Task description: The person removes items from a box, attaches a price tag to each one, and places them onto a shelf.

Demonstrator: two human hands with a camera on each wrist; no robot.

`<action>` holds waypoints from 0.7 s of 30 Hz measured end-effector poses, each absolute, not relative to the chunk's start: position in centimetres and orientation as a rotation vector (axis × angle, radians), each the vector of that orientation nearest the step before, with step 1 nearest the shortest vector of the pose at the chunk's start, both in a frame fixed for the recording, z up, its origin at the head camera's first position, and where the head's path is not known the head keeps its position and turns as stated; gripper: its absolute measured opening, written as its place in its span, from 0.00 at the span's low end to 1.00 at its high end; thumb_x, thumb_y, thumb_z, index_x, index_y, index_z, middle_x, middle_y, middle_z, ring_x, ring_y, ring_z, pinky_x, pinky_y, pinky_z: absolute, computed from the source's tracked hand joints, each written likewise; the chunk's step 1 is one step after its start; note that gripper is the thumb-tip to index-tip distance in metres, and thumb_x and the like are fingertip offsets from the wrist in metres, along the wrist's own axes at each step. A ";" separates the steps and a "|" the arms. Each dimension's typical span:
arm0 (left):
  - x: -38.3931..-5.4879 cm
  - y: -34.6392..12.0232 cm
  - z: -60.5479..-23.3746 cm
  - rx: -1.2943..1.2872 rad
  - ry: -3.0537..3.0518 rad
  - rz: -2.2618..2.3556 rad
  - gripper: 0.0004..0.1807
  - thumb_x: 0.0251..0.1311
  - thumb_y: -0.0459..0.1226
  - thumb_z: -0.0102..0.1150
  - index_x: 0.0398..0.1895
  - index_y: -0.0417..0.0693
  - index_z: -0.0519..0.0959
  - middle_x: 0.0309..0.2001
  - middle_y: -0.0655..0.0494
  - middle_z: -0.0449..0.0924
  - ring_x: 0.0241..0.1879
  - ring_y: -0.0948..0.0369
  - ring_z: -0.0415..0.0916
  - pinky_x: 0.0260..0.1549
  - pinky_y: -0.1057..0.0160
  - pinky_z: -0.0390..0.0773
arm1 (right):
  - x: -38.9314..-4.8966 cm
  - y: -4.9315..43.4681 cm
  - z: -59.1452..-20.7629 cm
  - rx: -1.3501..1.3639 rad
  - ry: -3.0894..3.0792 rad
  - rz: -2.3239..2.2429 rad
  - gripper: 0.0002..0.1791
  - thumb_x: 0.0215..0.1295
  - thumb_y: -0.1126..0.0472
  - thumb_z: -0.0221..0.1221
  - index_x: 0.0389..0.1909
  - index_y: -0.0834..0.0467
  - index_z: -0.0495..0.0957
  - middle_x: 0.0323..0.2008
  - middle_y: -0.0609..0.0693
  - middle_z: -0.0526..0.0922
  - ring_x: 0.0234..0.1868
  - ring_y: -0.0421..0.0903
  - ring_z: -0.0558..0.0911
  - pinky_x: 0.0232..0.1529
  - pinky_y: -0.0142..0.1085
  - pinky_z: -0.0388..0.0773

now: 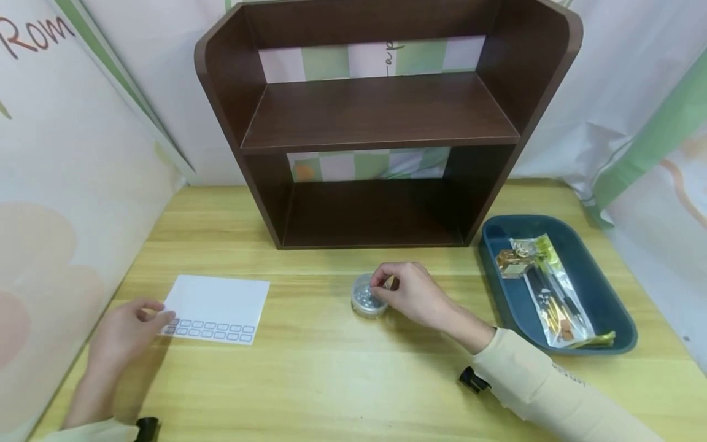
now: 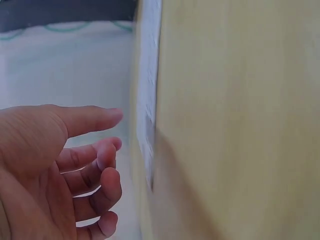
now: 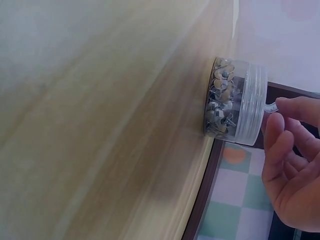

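A small round clear jar of metal thumbtacks [image 3: 221, 102] stands on the table in front of the shelf. Thumb and forefinger of my right hand [image 1: 411, 293] pinch a small clear tab [image 3: 271, 107] on the jar's lid [image 3: 253, 104]; its other fingers are curled loosely. To the left lies a white card [image 1: 218, 301] printed with two rows of small outlined boxes along its near edge. Over the card's left edge hovers my left hand [image 1: 124, 331], its thumb and loosely bent fingers apart, holding nothing in the left wrist view.
Behind the jar rises a dark brown two-tier shelf [image 1: 381, 113]. At the right, a blue tray [image 1: 599, 294] holds a clear packet of pens and clips [image 1: 558, 301] and a small amber bottle [image 1: 510, 264]. Fabric walls border the wooden table [image 1: 331, 380].
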State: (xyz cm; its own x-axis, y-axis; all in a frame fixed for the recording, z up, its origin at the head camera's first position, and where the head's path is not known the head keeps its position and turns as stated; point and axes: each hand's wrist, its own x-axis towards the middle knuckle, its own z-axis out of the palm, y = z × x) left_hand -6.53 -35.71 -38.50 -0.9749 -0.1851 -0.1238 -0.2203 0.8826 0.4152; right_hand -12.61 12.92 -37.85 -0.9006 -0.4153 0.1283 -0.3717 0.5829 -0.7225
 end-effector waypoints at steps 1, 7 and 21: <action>-6.7 -35.3 -38.5 -0.300 2.984 0.682 0.30 0.66 0.56 0.60 0.53 0.36 0.79 0.40 0.38 0.83 0.30 0.53 0.79 0.23 0.60 0.73 | -12.6 12.9 -37.9 -0.680 2.753 -1.230 0.07 0.62 0.65 0.69 0.29 0.50 0.82 0.30 0.42 0.84 0.24 0.41 0.76 0.23 0.33 0.74; -7.7 -32.2 -38.0 -0.187 3.026 0.737 0.27 0.66 0.52 0.63 0.53 0.38 0.80 0.38 0.42 0.84 0.27 0.55 0.77 0.21 0.60 0.73 | -12.5 13.1 -37.9 -0.647 2.727 -1.294 0.05 0.61 0.65 0.70 0.30 0.52 0.83 0.35 0.46 0.81 0.26 0.43 0.76 0.24 0.33 0.75; -9.7 -26.8 -38.1 0.021 3.062 1.037 0.15 0.61 0.39 0.70 0.46 0.38 0.83 0.33 0.49 0.84 0.33 0.53 0.80 0.29 0.60 0.77 | -13.1 13.7 -38.5 -0.524 2.624 -1.354 0.03 0.63 0.63 0.68 0.35 0.57 0.84 0.34 0.47 0.82 0.29 0.46 0.77 0.28 0.34 0.76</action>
